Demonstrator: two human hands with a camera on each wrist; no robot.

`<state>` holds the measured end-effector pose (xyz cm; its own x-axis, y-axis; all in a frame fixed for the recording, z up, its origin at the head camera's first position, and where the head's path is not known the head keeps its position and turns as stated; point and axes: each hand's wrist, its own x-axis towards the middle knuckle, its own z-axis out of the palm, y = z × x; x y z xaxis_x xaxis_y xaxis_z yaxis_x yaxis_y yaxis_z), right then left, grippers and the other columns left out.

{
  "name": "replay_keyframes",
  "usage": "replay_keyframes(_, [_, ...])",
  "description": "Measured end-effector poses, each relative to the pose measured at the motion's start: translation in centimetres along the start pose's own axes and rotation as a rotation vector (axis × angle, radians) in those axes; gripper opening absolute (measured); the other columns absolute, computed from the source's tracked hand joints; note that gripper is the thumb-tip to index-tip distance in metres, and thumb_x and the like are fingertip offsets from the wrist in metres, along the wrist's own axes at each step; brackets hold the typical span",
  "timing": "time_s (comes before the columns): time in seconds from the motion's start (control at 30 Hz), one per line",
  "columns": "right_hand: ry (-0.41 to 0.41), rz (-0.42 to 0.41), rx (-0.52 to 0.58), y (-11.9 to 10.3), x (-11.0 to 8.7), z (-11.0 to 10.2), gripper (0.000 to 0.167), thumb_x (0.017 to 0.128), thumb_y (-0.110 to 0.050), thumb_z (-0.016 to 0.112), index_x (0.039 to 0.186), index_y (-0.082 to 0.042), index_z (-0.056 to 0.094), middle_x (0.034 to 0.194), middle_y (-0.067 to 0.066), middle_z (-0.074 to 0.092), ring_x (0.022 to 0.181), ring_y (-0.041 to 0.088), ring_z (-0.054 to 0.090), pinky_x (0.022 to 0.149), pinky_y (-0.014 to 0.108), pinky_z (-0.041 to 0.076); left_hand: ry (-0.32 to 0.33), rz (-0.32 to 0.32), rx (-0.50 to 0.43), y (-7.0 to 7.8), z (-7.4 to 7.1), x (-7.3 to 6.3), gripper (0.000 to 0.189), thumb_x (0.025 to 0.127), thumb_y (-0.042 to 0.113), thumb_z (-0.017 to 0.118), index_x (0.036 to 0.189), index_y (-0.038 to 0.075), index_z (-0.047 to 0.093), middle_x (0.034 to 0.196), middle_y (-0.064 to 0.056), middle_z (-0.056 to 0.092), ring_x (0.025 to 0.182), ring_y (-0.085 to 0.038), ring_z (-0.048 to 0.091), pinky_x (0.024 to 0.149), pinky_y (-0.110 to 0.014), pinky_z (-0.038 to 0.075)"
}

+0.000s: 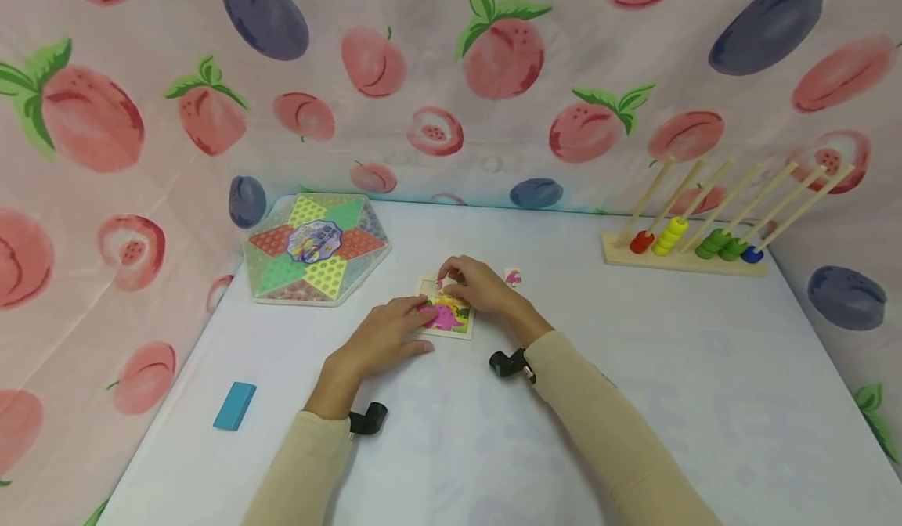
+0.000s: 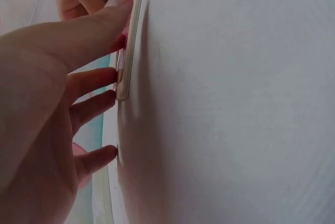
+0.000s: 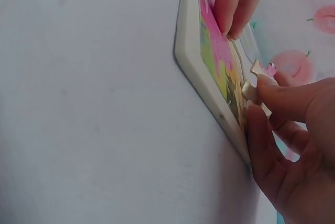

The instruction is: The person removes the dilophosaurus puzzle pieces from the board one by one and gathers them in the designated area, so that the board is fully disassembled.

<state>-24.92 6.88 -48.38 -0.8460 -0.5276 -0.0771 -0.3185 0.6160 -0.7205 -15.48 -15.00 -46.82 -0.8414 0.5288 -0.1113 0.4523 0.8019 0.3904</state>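
Observation:
A small wooden jigsaw puzzle [image 1: 451, 322] with a pink dinosaur picture lies on the white table, its pale frame showing along the near edge. My left hand [image 1: 384, 336] rests on its left side, fingers stretched over the picture and the thumb reaching towards the near edge. Over the far part of the puzzle, my right hand [image 1: 481, 285] pinches a puzzle piece [image 3: 252, 90] between thumb and fingers. That piece is tilted above the board in the right wrist view. Another loose puzzle piece [image 1: 513, 277], white and pink, lies just beyond the right hand.
A hexagonal Chinese checkers board [image 1: 278, 282] lies at the back left. A blue block [image 1: 235, 406] sits on the left of the table. At the back right stands a wooden bead counter [image 1: 683, 258] with upright rods. Fruit-printed cloth [image 1: 493, 135] hangs behind.

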Motion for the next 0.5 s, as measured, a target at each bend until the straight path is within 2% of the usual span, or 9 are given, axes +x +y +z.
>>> replay_keyframes(0.13, [0.013,-0.002,0.045,0.3,-0.1,-0.1,0.017,0.102,-0.010,0.060,0.118,-0.011,0.062,0.102,0.008,0.056,0.090,0.019,0.054,0.080,0.026,0.048,-0.014,0.004,0.045,0.1,0.1,0.1,0.067,0.094,0.050,0.068,0.152,0.020,0.051,0.163,-0.005,0.043,0.151,-0.032,0.038,0.117,-0.058,0.039])
replay_keyframes(0.27, [0.015,0.025,0.122,0.2,-0.2,-0.2,0.017,0.104,-0.010,0.055,0.121,-0.010,0.060,0.098,0.008,0.053,0.071,0.015,0.052,0.065,0.020,0.046,-0.011,0.009,0.061,0.2,0.2,0.1,0.066,0.093,0.052,0.068,0.151,0.025,0.052,0.160,-0.003,0.047,0.150,-0.031,0.039,0.114,-0.059,0.039])
replay_keyframes(0.33, [0.010,0.052,0.173,0.2,-0.3,-0.4,0.018,0.105,-0.011,0.053,0.123,-0.010,0.058,0.099,0.009,0.052,0.067,0.014,0.051,0.062,0.020,0.047,-0.012,0.016,0.078,0.3,0.3,0.2,0.065,0.093,0.055,0.067,0.150,0.027,0.053,0.159,-0.004,0.048,0.150,-0.031,0.039,0.115,-0.059,0.037])
replay_keyframes(0.5, [-0.016,0.112,0.320,0.3,-0.5,-1.2,0.022,0.107,-0.014,0.050,0.128,-0.011,0.055,0.103,0.009,0.053,0.072,0.018,0.054,0.065,0.023,0.052,-0.023,0.024,0.094,0.7,0.6,0.3,0.068,0.092,0.060,0.065,0.150,0.026,0.053,0.159,-0.008,0.045,0.151,-0.031,0.038,0.120,-0.059,0.031])
